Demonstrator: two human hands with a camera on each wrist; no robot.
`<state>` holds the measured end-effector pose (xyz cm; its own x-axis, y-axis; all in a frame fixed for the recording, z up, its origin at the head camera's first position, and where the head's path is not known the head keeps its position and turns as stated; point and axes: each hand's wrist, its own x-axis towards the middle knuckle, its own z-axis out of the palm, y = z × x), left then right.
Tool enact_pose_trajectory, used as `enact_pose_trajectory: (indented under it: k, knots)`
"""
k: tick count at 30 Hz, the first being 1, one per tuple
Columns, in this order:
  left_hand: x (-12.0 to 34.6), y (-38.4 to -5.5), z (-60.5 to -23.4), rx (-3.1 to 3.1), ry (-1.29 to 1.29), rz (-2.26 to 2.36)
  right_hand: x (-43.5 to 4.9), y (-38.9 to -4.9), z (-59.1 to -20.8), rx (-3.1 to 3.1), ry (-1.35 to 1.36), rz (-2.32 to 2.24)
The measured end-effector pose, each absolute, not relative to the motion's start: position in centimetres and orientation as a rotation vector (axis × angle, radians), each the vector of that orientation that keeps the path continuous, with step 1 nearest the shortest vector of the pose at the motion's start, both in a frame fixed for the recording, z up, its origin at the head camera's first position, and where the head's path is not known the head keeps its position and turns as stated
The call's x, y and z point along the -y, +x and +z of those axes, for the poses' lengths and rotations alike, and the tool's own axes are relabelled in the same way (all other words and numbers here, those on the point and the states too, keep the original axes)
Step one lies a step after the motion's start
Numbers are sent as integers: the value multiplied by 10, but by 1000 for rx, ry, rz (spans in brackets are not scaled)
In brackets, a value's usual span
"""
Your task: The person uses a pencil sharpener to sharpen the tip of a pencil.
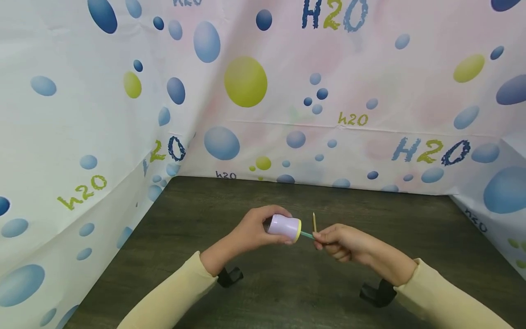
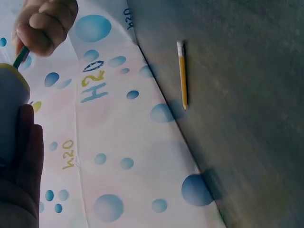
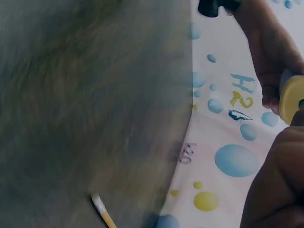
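Note:
My left hand [image 1: 248, 232] grips a lavender, cup-shaped pencil sharpener [image 1: 284, 227], tilted on its side above the table. Its yellow lid [image 3: 289, 100] faces right and has a dark hole. From the right, my right hand [image 1: 347, 243] pinches a thin green pencil [image 1: 307, 235] whose end meets that lid; how deep it goes is hidden. A yellow pencil [image 2: 183, 78] with a white eraser end lies on the table. In the head view its lower part is behind my right fingers.
The dark wood-grain table [image 1: 287, 292] runs back to a white sheet [image 1: 279, 109] printed with bubbles and H2O lettering, which also hangs along the sides. Black straps with mounts [image 1: 378, 293] sit at both wrists.

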<state>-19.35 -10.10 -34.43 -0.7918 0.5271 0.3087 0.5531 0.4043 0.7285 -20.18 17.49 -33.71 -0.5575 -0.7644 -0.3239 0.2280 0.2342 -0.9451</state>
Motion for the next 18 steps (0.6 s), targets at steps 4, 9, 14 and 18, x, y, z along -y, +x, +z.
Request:
enact_pose_trajectory:
  k: [4, 9, 14, 18]
  knots:
    - [104, -193, -342, 2578, -1071, -1356, -175, -204, -338, -1492, -521, -1461]
    - [109, -193, -345, 2575, -1099, -1394, -174, -206, -340, -1414, -547, -1431]
    - [111, -194, -347, 2604, -1074, -1449, -174, -206, -340, -1440, -564, -1404]
    - [111, -195, -348, 2608, -1053, -1468, -174, -205, -340, -1444, -571, -1407]
